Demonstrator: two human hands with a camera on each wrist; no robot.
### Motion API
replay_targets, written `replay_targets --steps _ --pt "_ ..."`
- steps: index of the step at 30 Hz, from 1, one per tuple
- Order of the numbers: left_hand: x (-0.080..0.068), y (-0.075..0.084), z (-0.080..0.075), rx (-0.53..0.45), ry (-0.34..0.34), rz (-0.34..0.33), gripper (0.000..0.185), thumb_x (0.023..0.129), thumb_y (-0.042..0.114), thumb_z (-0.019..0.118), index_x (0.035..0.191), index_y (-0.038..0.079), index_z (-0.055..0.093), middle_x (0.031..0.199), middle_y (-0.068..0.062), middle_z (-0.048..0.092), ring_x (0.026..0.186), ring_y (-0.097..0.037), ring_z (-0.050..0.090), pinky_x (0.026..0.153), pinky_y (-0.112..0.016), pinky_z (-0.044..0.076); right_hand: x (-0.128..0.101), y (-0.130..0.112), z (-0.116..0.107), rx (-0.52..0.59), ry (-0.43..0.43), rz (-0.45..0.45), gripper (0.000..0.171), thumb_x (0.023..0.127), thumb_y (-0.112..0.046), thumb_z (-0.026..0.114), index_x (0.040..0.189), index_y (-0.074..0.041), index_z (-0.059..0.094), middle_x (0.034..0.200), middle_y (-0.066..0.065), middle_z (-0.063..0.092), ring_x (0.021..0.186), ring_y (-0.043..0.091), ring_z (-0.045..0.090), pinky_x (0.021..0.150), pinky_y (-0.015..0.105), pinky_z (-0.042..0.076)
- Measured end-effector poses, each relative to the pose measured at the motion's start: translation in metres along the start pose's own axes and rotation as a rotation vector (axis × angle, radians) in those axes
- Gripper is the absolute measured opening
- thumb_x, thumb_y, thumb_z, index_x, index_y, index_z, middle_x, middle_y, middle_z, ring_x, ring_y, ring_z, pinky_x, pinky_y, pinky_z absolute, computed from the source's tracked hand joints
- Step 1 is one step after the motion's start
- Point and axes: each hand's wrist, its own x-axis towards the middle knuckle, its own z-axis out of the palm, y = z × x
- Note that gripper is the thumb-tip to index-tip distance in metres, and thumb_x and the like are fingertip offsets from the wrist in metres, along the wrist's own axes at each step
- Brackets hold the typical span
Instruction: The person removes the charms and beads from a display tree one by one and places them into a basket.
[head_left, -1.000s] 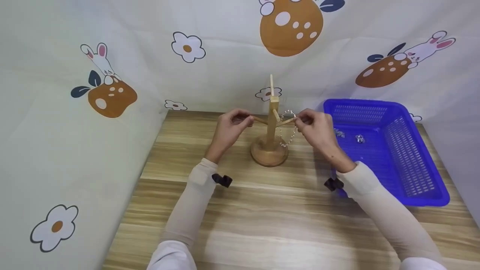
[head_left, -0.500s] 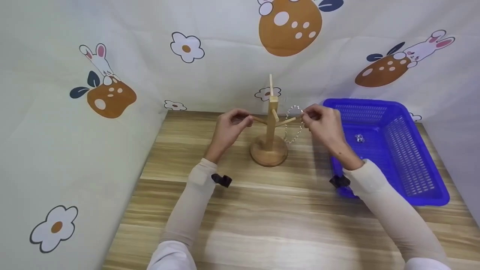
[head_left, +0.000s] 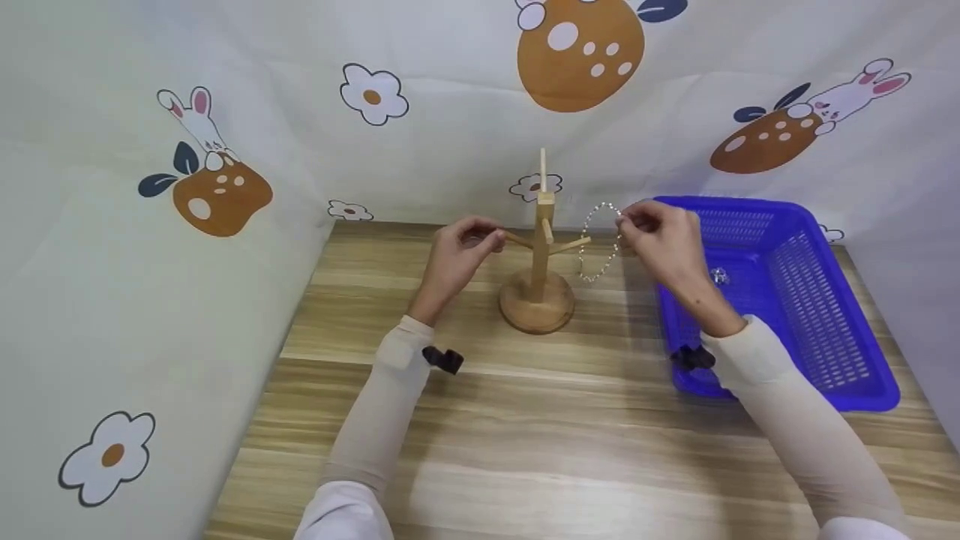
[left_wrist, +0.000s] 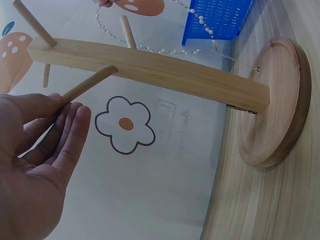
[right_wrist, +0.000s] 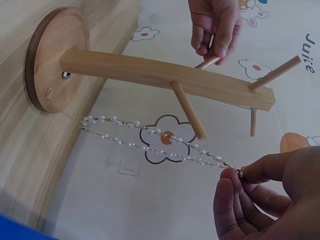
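A wooden stand (head_left: 540,259) with a round base and several slanted pegs stands upright at the back of the table. My left hand (head_left: 459,259) pinches the tip of its left peg (left_wrist: 90,85) between thumb and fingertips. Between thumb and index finger of my right hand (head_left: 667,244) hangs a bracelet of small pearly beads (right_wrist: 165,135). Its thin end chain (right_wrist: 62,112) dangles from the bottom of the loop, overlapping the base in the right wrist view. The stand's right peg (right_wrist: 187,110) ends right by the loop and overlaps its left side in the head view.
To the right sits a blue plastic basket (head_left: 817,300) with slotted walls, partly behind my right forearm. A small shiny clear-beaded item (head_left: 720,276) lies inside it. Behind the table hangs a patterned cloth (head_left: 450,157).
My right hand has moved to the right, drawing the bracelet from near the post out to the peg's tip. My left hand has stayed on the left peg.
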Motion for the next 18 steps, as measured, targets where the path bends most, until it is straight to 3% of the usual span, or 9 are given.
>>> replay_targets --steps 14,18 --pt "-0.001 -0.001 0.000 -0.007 0.000 0.000 0.015 0.100 0.005 0.075 0.109 -0.006 0.075 0.103 -0.018 0.077 0.089 -0.017 0.076 0.087 -0.032 0.070 0.005 -0.008 -0.026 0.019 0.077 -0.054 0.012 0.096 -0.006 0.073 0.093 0.002 0.082 0.083 0.015 0.078 0.062 -0.012 0.059 0.058 0.003 0.049" --pt "-0.001 -0.001 -0.001 -0.010 -0.009 0.004 0.015 0.101 0.006 0.074 0.110 -0.005 0.075 0.104 -0.018 0.077 0.092 -0.024 0.077 0.087 -0.034 0.070 0.007 -0.010 -0.038 0.016 0.092 -0.063 0.013 0.096 -0.008 0.073 0.094 0.000 0.082 0.077 -0.002 0.075 0.062 -0.012 0.060 0.059 0.003 0.050"
